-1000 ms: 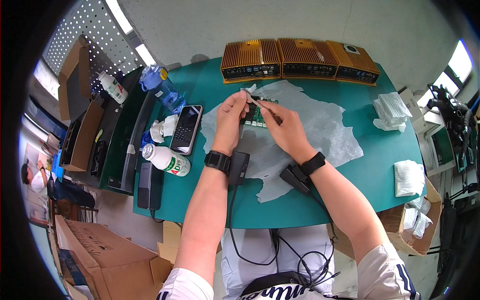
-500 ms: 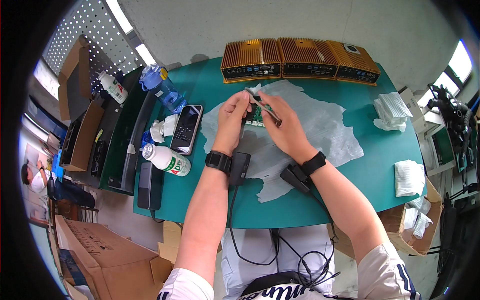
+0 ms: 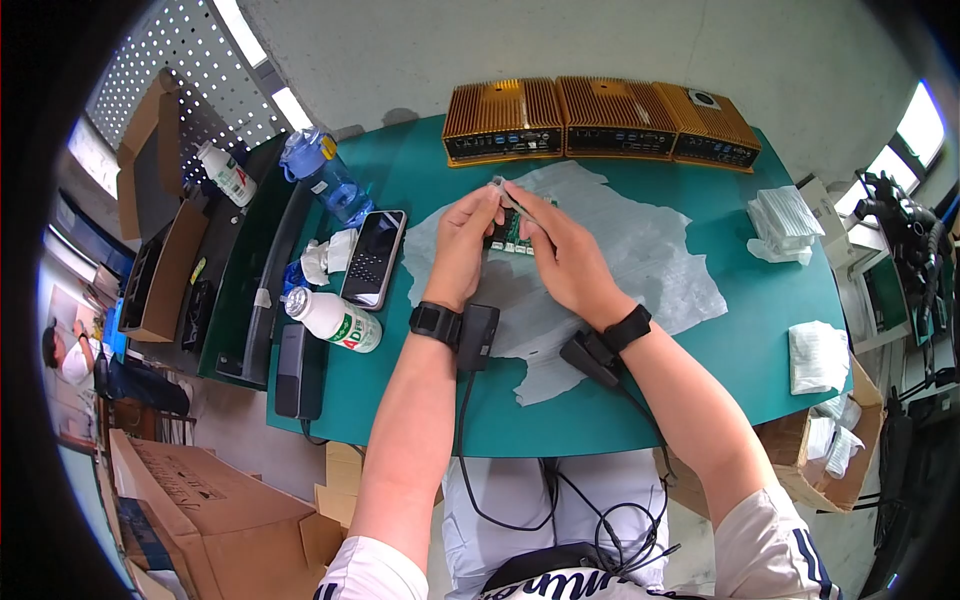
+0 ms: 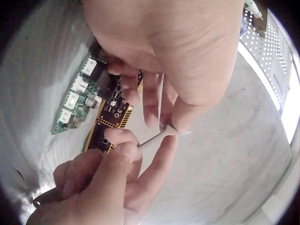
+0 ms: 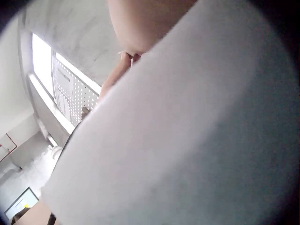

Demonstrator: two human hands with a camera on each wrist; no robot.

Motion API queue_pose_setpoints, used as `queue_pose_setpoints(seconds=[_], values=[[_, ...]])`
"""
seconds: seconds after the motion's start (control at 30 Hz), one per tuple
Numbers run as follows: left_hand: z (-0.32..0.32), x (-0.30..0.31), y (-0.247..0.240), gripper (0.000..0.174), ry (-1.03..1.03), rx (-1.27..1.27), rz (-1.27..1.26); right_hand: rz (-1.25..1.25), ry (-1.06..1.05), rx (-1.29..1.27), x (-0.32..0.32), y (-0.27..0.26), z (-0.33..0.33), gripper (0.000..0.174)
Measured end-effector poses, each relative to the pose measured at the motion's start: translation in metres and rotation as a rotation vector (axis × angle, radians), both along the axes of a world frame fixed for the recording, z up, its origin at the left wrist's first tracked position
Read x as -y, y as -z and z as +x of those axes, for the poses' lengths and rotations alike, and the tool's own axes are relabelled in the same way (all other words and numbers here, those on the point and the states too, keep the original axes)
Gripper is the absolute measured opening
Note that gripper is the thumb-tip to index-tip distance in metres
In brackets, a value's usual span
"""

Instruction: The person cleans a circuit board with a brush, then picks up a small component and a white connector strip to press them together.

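Observation:
Above a green circuit board (image 3: 519, 243), the left hand (image 3: 461, 243) and right hand (image 3: 572, 252) meet at the fingertips. In the left wrist view, the left hand (image 4: 173, 51) pinches a thin whitish piece (image 4: 171, 131) between thumb and finger. The right hand (image 4: 110, 183) holds a slim grey tool (image 4: 46, 197) that runs under its curled fingers, its front end close to that piece. The board (image 4: 70, 105) lies beside them on a crinkled pale sheet (image 3: 650, 265). A large pale surface (image 5: 164, 136) blocks most of the right wrist view.
Three gold finned boxes (image 3: 503, 120) stand along the green table's (image 3: 390, 420) back edge. At left are a phone (image 3: 374, 258), a white bottle (image 3: 333, 320), a blue bottle (image 3: 328, 180) and a black power bank (image 3: 298, 372). Wrapped packets (image 3: 784, 224) lie at right. Cables hang from the wrists.
The right hand has turned slightly and its fingers have closed in toward the left fingertips; the grey tool is now mostly hidden in the head view. The left hand has barely moved.

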State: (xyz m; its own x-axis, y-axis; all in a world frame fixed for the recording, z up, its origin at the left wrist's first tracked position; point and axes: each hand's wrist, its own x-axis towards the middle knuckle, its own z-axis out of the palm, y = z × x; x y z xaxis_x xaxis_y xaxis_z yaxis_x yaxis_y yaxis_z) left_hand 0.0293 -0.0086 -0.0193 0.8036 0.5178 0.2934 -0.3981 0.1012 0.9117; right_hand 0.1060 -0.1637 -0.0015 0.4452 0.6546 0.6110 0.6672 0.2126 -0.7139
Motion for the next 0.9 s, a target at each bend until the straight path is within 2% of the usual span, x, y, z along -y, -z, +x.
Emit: queue_pose_setpoints(seconds=[0.23,0.47,0.57,0.67,0.73,0.83,0.9], values=[[0.0,0.005,-0.004,0.026,-0.04,-0.036,-0.038,-0.161,0.135,0.146,0.004,-0.005,-0.003,0.063],[-0.002,0.006,-0.009,0.025,-0.024,-0.054,-0.04,-0.196,0.185,0.168,0.005,-0.008,-0.007,0.064],[-0.001,0.007,-0.009,0.025,-0.037,-0.052,-0.006,-0.139,0.196,0.195,0.004,-0.006,-0.007,0.063],[-0.001,0.004,-0.004,0.025,-0.028,-0.062,-0.027,-0.157,0.197,0.192,0.002,-0.003,-0.006,0.058],[-0.001,0.003,-0.002,0.025,0.004,-0.026,-0.009,-0.058,0.224,0.084,0.0,0.002,-0.007,0.05],[-0.001,0.004,-0.003,0.025,0.004,-0.026,0.0,-0.109,0.232,-0.052,0.001,0.001,-0.007,0.046],[-0.001,0.003,-0.003,0.026,0.012,-0.025,0.009,-0.087,0.237,-0.014,0.001,-0.001,-0.007,0.046]])
